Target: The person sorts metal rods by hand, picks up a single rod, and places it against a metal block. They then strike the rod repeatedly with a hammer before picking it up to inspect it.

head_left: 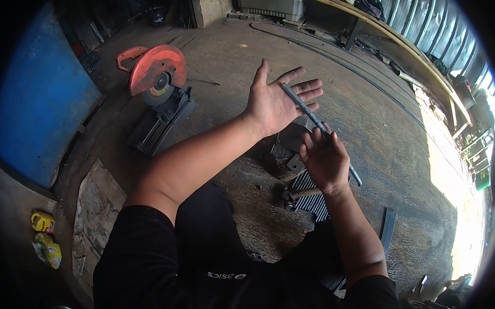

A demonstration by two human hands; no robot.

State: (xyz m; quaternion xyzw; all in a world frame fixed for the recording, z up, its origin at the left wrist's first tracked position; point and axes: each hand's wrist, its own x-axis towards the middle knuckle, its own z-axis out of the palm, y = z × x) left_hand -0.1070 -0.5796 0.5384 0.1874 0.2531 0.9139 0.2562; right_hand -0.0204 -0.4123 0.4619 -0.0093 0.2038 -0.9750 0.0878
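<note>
My left hand point(274, 103) is palm up with its fingers spread, and the upper end of a thin grey metal rod point(306, 109) lies across its palm and fingers. Nearer to me, my right hand point(328, 163) also faces palm up, fingers bent around the rod's middle. The rod passes partly out of sight behind this hand, and its lower end shows beyond the thumb side. Below the hands stands a dark metal block point(280, 153). A hammer with a wooden handle point(307, 193) lies over a bundle of similar cut rods point(319, 209).
A red cut-off saw point(159, 72) stands ahead on the left. Another stack of rods point(387, 230) lies to the right. Long bars point(338, 57) stretch across the floor near a wooden bench point(393, 37). A blue panel point(39, 103), cardboard point(96, 203) and a yellow container point(42, 222) are at left.
</note>
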